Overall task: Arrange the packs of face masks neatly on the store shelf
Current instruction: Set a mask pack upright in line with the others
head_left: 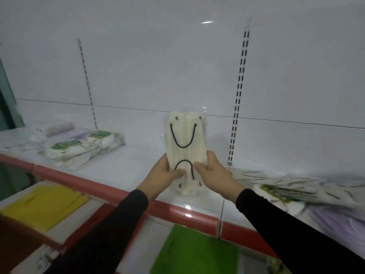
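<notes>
Both hands grip 1 clear plastic pack of cream face masks with black ear loops (pixel 185 147), upright over the white shelf with red front edge (pixel 126 167): left hand (pixel 165 175) and right hand (pixel 214 173) pinch its lower sides. Green-labelled mask packs (pixel 83 148) lie far left; a loose pile of flat mask packs (pixel 292 186) right. White slotted back wall (pixel 158 66) behind.
</notes>
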Motion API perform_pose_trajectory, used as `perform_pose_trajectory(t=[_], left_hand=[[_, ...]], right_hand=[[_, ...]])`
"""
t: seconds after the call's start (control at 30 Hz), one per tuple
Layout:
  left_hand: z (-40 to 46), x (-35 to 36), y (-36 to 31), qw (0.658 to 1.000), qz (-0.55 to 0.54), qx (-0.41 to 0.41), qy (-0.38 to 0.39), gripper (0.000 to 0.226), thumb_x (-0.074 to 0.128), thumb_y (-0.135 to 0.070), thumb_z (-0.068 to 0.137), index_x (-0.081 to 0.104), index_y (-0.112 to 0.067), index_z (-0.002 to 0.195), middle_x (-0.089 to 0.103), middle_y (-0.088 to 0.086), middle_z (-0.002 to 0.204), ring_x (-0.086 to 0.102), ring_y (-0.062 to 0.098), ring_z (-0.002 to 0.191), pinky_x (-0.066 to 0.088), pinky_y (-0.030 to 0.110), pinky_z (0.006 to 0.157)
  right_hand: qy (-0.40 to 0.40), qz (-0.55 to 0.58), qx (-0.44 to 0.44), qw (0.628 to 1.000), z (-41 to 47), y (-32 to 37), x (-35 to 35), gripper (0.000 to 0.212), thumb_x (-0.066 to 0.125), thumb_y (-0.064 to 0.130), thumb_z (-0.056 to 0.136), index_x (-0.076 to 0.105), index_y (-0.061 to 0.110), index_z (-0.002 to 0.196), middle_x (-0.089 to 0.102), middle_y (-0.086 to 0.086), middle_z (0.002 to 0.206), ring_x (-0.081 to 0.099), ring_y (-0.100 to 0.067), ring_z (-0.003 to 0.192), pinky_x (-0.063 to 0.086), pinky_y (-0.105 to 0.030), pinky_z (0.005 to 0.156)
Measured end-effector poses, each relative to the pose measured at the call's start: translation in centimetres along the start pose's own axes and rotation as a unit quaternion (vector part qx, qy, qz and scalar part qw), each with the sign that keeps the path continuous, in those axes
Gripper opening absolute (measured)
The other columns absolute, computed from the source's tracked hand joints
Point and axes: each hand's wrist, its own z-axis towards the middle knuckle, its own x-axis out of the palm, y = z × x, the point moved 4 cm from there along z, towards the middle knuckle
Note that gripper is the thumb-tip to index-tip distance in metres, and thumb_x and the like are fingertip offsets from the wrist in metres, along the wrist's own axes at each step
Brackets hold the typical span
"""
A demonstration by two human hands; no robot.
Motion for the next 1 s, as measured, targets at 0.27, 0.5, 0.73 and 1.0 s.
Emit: perform_pose_trajectory(t=[0.27, 0.5, 0.73, 1.0], left_hand=[[3.4, -9.7, 3.8, 0.999, 0.003, -0.036, 0.022, 0.039, 0.061, -0.011, 0.091, 0.049, -0.026, 0.126, 0.068, 0.001, 0.117, 0.067, 0.017, 0.105, 0.057, 0.035, 0.087], [6.3, -20.5, 6.8, 0.992, 0.026, -0.120, -0.029, 0.039, 0.065, -0.012, 0.089, 0.050, -0.016, 0.125, 0.068, 0.007, 0.106, 0.070, 0.023, 0.092, 0.059, 0.037, 0.080], [8.8, -25.6, 10.1, 0.978, 0.133, -0.156, -0.035, 0.037, 0.064, -0.018, 0.089, 0.052, -0.016, 0.124, 0.063, 0.003, 0.107, 0.065, 0.022, 0.098, 0.056, 0.038, 0.087], [9.7, -25.6, 10.3, 0.927, 0.345, -0.145, 0.017, 0.050, 0.054, -0.031, 0.094, 0.047, -0.011, 0.139, 0.056, 0.006, 0.134, 0.051, 0.023, 0.124, 0.033, 0.021, 0.088]], right_hand=[[-0.044, 0.001, 0.054, 0.998, 6.9, 2.7, 7.6, 0.027, 0.047, 0.030, 0.100, 0.039, 0.019, 0.124, 0.060, 0.006, 0.103, 0.059, -0.007, 0.083, 0.047, -0.018, 0.060], [-0.046, 0.100, 0.151, 0.982, 13.2, 2.8, 16.1, 0.028, 0.056, 0.022, 0.098, 0.060, 0.002, 0.117, 0.070, -0.013, 0.108, 0.070, -0.027, 0.090, 0.059, -0.040, 0.082], [-0.036, 0.043, 0.178, 0.982, 17.1, 2.5, 21.0, 0.036, 0.058, 0.018, 0.095, 0.059, -0.015, 0.109, 0.069, -0.024, 0.102, 0.063, -0.026, 0.080, 0.056, -0.039, 0.077], [-0.026, -0.137, 0.142, 0.980, 18.6, 1.8, 22.7, 0.036, 0.055, 0.025, 0.092, 0.032, 0.017, 0.065, 0.039, 0.005, 0.064, 0.037, -0.011, 0.057, 0.028, -0.021, 0.052]])
